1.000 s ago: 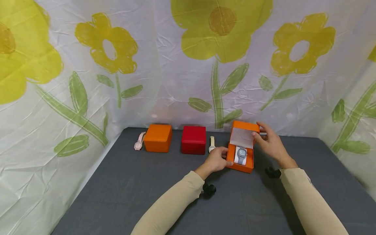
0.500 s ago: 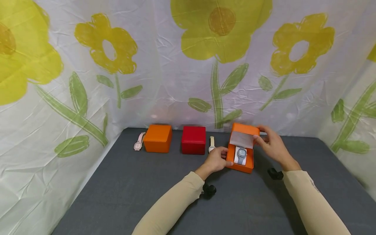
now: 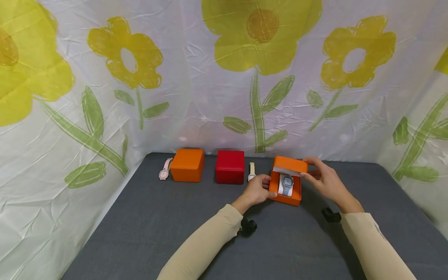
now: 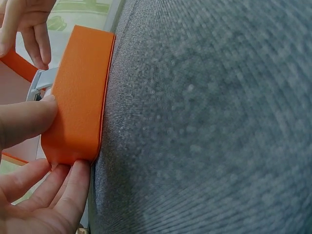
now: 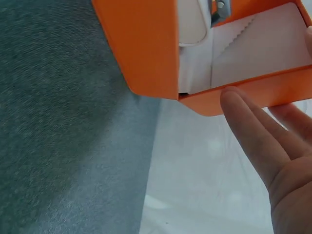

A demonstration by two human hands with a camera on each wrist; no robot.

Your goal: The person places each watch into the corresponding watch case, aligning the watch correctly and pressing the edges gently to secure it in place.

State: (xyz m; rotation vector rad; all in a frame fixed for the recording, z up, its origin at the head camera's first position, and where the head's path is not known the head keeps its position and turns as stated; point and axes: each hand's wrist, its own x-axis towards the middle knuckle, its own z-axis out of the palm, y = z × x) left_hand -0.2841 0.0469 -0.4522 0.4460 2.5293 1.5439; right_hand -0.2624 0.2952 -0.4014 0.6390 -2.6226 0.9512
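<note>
One box (image 3: 289,200) sat ajar: my left hand (image 3: 256,189) gripped its base (image 4: 80,100), my right hand (image 3: 328,182) pinched its lid (image 3: 289,163).

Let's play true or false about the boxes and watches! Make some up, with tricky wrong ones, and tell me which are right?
1. The right hand holds the lid of the open orange box. True.
2. A watch with a grey-blue strap sits inside that box. True.
3. The red box is wide open. False: it is closed.
4. The left hand is touching the red box. False: it grips the open orange box.
5. A pink watch lies beside the closed orange box. True.
6. The tabletop is bright yellow. False: it is dark grey.
</note>
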